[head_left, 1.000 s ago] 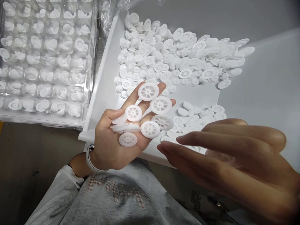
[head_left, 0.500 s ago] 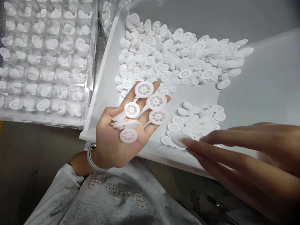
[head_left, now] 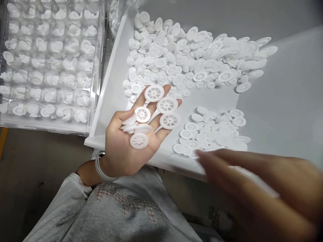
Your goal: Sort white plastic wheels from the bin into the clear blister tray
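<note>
Palm up and slightly cupped, my left hand (head_left: 127,151) carries several white plastic wheels (head_left: 139,140). Some are spoked discs lying across the fingers; others overlap near the thumb and on the palm. My right hand (head_left: 254,188) is at the lower right, smeared by motion, its fingertips beside the near edge of a small heap of wheels (head_left: 214,131). Whether anything sits between those fingers is hidden by the blur. Both hands are over the front of a white bin (head_left: 111,90).
A larger pile of white wheels (head_left: 176,50) spreads across the back of the bin. On the left stands a clear compartment tray (head_left: 97,80) with white parts in its pockets. Clear plastic film (head_left: 117,15) lies between the tray and the bin.
My right hand has shifted slightly down and blurred more; the disc seen at its fingertips no longer shows there. My left hand keeps its wheels, nearly still. The view has shifted slightly.
</note>
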### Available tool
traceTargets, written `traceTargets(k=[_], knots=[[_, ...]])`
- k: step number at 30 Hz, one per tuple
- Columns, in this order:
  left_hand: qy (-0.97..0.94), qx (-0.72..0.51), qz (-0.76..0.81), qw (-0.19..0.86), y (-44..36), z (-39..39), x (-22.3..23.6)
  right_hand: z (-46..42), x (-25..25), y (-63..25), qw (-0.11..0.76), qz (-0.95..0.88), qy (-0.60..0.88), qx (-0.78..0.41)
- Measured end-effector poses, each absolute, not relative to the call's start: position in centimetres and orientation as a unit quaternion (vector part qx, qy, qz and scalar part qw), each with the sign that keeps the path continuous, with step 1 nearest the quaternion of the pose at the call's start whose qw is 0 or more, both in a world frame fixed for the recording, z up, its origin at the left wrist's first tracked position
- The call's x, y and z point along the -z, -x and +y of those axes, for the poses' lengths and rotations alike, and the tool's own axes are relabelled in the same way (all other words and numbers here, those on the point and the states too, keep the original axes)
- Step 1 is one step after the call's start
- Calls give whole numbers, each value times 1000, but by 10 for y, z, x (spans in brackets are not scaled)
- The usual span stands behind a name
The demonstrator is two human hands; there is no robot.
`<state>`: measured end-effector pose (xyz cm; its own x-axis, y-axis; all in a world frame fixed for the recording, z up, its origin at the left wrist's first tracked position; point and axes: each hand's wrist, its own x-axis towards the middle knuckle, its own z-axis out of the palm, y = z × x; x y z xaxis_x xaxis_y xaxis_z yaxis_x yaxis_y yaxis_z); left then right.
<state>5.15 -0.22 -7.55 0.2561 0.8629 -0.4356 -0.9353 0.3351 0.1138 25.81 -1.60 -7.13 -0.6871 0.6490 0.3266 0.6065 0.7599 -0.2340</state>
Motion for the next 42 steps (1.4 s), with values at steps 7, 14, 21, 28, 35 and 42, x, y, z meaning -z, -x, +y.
traceTargets(k=[7, 14, 21, 28, 35, 42], knots=[[62, -574, 236, 782, -52, -2, 70, 1, 59, -187, 230, -953, 198, 15], [63, -569, 218, 791, -57, -2, 75, 6, 57, -191, 198, -958, 207, -19], [75, -568, 220, 790, -53, -2, 74, 2, 67, -198, 267, -943, 199, -26], [56, -573, 185, 797, -49, -2, 78, -4, 71, -218, 270, -935, 226, -39], [47, -566, 201, 798, -50, -3, 76, -10, 75, -215, 305, -912, 273, -36], [38, -553, 189, 811, -49, -3, 76, -6, 76, -216, 288, -925, 245, -38]])
